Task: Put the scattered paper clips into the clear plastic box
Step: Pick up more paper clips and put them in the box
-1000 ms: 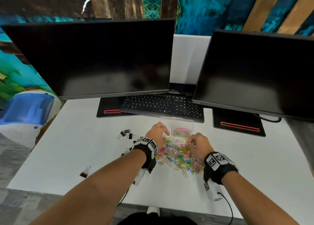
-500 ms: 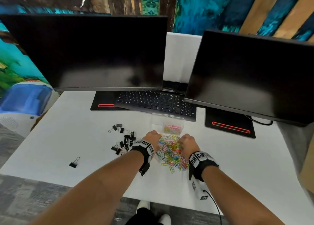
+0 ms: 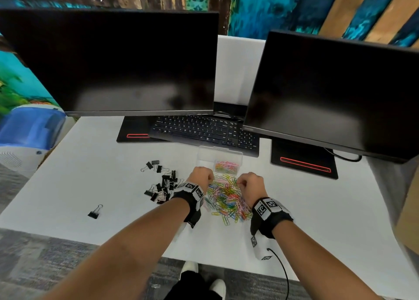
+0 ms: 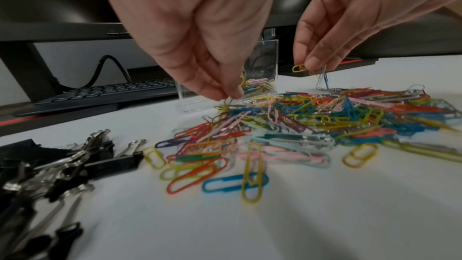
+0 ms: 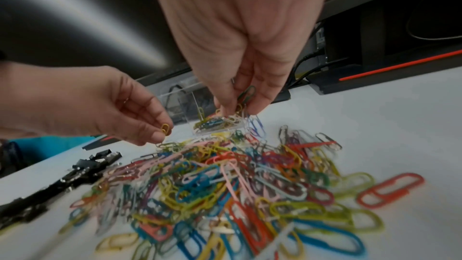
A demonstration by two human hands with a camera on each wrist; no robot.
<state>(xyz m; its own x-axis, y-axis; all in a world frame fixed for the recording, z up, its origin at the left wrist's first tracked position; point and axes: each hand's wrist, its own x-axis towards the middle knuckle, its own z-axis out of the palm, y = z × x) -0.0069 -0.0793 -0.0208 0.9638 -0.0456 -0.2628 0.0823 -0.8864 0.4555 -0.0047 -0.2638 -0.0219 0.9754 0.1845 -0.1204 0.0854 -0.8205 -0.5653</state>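
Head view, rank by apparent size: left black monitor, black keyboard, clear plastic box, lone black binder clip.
1. Left black monitor
2. Black keyboard, partly hidden
3. Clear plastic box
4. Lone black binder clip

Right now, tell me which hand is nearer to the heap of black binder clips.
Left. The left hand pinches paper clips at the pile's left edge, right beside the black binder clips. The right hand pinches clips on the far side of the paper clip pile, which lies between.
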